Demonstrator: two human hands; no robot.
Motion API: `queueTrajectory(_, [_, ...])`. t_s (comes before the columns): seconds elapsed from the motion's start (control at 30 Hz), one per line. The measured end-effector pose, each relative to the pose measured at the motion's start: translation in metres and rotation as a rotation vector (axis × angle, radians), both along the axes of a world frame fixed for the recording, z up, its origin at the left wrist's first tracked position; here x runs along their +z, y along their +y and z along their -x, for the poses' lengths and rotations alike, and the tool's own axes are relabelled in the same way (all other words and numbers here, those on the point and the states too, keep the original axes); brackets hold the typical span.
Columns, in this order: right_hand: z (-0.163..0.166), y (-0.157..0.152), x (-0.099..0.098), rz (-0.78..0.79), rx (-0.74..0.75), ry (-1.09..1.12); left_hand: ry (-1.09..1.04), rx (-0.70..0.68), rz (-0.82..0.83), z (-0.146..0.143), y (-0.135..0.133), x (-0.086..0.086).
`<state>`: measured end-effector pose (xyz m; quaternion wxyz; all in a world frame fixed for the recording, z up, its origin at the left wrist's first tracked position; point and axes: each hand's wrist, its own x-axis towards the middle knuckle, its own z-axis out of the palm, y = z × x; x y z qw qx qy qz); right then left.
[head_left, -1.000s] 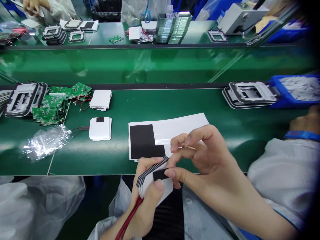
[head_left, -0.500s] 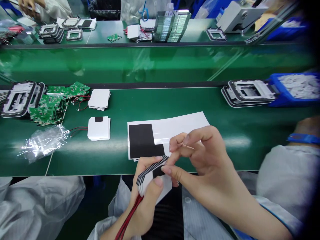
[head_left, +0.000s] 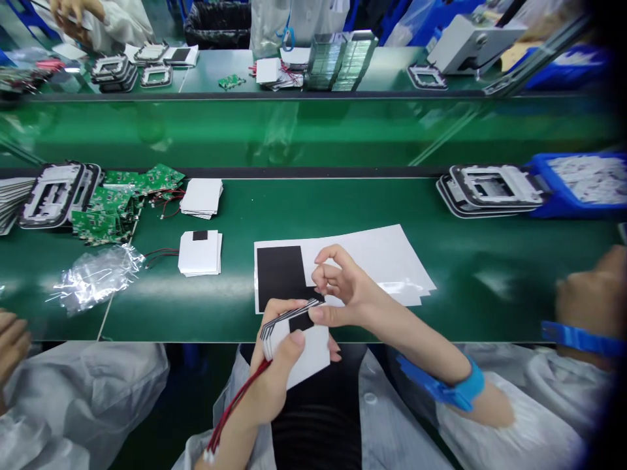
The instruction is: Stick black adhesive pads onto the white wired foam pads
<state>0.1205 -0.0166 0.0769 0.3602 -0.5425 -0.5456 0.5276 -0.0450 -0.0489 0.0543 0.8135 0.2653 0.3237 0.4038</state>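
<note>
A small stack of thin white square cards (head_left: 298, 349), their black edges fanned at the top, is gripped in the left hand (head_left: 281, 356) at the near edge of the green bench (head_left: 343, 202), the thumb pressed flat on the top card and the fingers curled behind. A small matte black patch (head_left: 300, 322) is seen on the top card's upper corner, and the index fingertip of the right hand (head_left: 343, 294) is laid against it; the other fingers of that hand are bent and pinched together above, and whether anything is held between them cannot be told. Red and black wires (head_left: 235, 408) are trailed from under the stack down along the left wrist. A bright blue wrist strap (head_left: 448, 388) is worn on the right forearm.

Just beyond the hands, a glossy white backing sheet (head_left: 382, 258) carrying a black rectangular film (head_left: 279, 274) is spread flat on the bench. To the left, two low piles of white cards (head_left: 200, 253) are set out, one topped with a black patch, near a crumpled clear plastic bag (head_left: 95, 277) and a heap of green circuit boards (head_left: 122, 196). Grey-and-black plastic frames (head_left: 492, 188) are stacked at far right beside a blue bin (head_left: 578, 186).
</note>
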Motion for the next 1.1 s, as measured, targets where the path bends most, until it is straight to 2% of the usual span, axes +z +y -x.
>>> queueTrajectory(0.1, [0.007, 0.003, 0.000, -0.123, 0.003, -0.036, 0.037, -0.043, 0.028, 0.004, 0.005, 0.000])
queueTrajectory(0.27, [0.024, 0.005, 0.002, -0.105, 0.076, -0.077, -0.009, -0.105, 0.047, 0.011, 0.012, -0.005])
queueTrajectory(0.37, [0.026, 0.009, -0.002, -0.352, 0.096, -0.228, -0.009, 0.000, 0.163, 0.016, 0.018, -0.009])
queueTrajectory(0.43, [0.027, 0.012, -0.004, -0.475, 0.231, -0.335, 0.013, 0.087, 0.203, 0.022, 0.022, -0.010])
queueTrajectory(0.5, [0.029, 0.017, -0.007, -0.477, 0.389, -0.408, 0.032, 0.143, 0.191, 0.028, 0.025, -0.009])
queueTrajectory(0.57, [0.032, 0.025, -0.011, -0.431, 0.457, -0.449, 0.045, 0.178, 0.173, 0.037, 0.027, -0.010])
queueTrajectory(0.77, [0.038, 0.044, -0.021, -0.346, 0.424, -0.526, 0.038, 0.220, 0.205, 0.058, 0.031, -0.021])
queueTrajectory(1.0, [0.059, 0.048, -0.009, -0.526, 0.638, -0.634, 0.081, 0.332, 0.238, 0.074, 0.038, -0.025])
queueTrajectory(1.1, [0.071, 0.062, -0.003, -0.510, 0.632, -0.609, 0.053, 0.354, 0.233, 0.091, 0.039, -0.024])
